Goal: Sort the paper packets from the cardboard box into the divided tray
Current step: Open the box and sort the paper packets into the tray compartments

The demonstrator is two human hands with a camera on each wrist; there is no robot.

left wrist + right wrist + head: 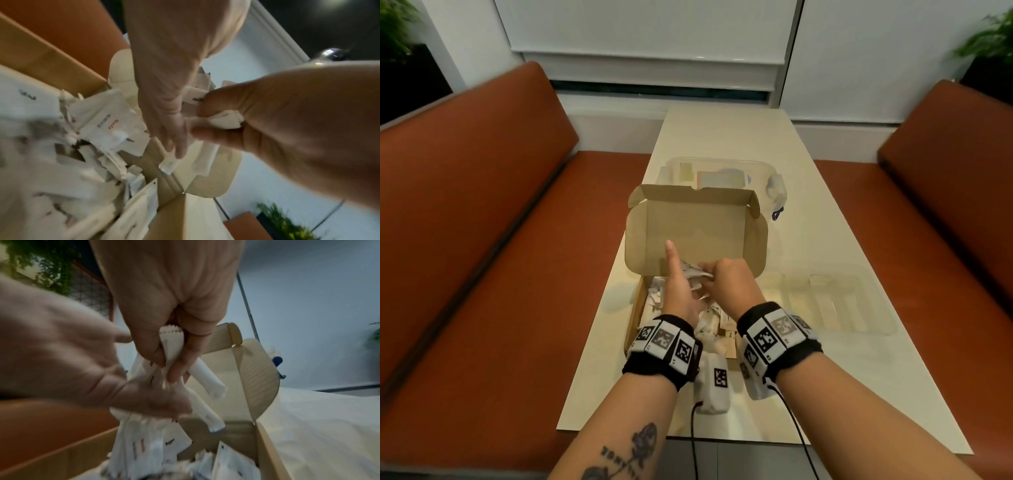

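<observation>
An open cardboard box (698,233) stands on the table with its lid upright, and several white paper packets (654,301) lie loose inside. My right hand (726,277) is over the box and pinches a bunch of packets (207,378) between thumb and fingers. Beside it, my left hand (678,284) is open with the index finger straight up. In the right wrist view its palm (72,353) lies against the hanging packets. The clear divided tray (825,301) sits to the right of the box, and what it holds is hard to tell.
A clear lidded container (722,171) with flat items stands behind the box. Orange benches run along the left (482,240) and right (945,205) of the narrow white table (825,394). Black cables hang from both wrists over the near table edge.
</observation>
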